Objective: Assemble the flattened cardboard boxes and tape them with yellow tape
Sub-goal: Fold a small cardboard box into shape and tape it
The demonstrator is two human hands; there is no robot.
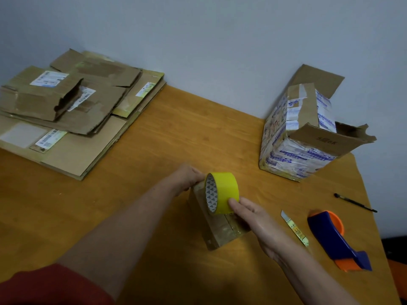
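As grips pinch, yellow tape sits between.

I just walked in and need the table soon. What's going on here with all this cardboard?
A person is taping boxes. Both hands, left hand and right hand, hold a yellow tape roll just above a small cardboard box on the table. A stack of flattened boxes waits at the left. An open-topped box stands at the right, and a tape dispenser and a cutter lie unused.
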